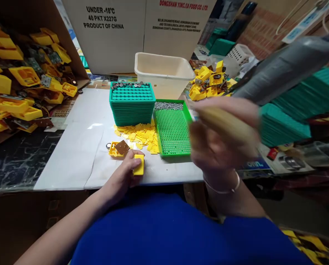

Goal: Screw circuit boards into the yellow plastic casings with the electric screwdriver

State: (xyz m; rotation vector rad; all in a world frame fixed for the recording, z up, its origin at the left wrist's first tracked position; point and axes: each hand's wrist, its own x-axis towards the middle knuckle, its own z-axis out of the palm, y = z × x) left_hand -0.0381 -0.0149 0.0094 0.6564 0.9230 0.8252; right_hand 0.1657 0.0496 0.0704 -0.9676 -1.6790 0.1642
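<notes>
You have room on the white sheet [78, 125] at left; the open yellow case [114, 152] crowds your left hand [126, 170], stacked trays [132, 113] and a tub [164, 84] block ahead, and a grey tube [286, 70] slants across the right.

A large white carton [120, 48] stands at the back, printed in black with "UNDER -18°C", "40 PKT X227G" and "PRODUCT OF CHINA". A cream plastic bin [160, 82] sits just in front of it. To the right are a white perforated basket [238, 52], stacked teal trays [282, 127], a clear container [323, 152] and a brick-patterned surface [251, 36].
</notes>
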